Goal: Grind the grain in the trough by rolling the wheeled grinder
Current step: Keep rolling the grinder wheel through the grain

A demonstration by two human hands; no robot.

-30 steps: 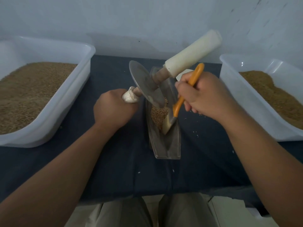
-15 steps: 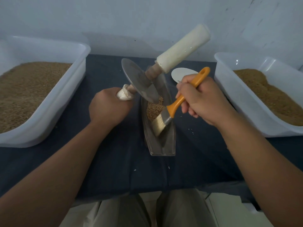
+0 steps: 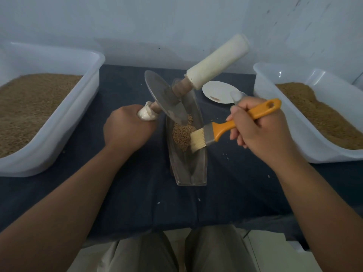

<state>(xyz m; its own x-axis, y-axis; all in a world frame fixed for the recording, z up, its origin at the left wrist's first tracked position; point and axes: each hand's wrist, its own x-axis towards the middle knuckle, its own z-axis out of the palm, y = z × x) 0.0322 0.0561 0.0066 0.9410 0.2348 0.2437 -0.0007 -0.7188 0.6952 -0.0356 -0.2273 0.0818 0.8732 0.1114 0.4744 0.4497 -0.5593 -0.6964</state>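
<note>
Left grip (image 3: 127, 130) clenches the wheeled grinder (image 3: 165, 97) by its near handle, axle slanting up and far-right across the trough (image 3: 188, 169), while right grip (image 3: 261, 130) holds a brush (image 3: 224, 127) against the grain (image 3: 181, 134).

The tilted wheeled grinder (image 3: 163, 95) covers the far half of the trough (image 3: 188, 173); the brush (image 3: 198, 139) occupies its middle from the right. The near trough end is open. Dark cloth (image 3: 137, 193) lanes flank the trough, bounded by the left bin (image 3: 64, 122) and right bin (image 3: 290, 138).

Table (image 3: 127, 193) bears trough (image 3: 196, 173), dish (image 3: 218, 91), left tub (image 3: 59, 134), right tub (image 3: 290, 138).
</note>
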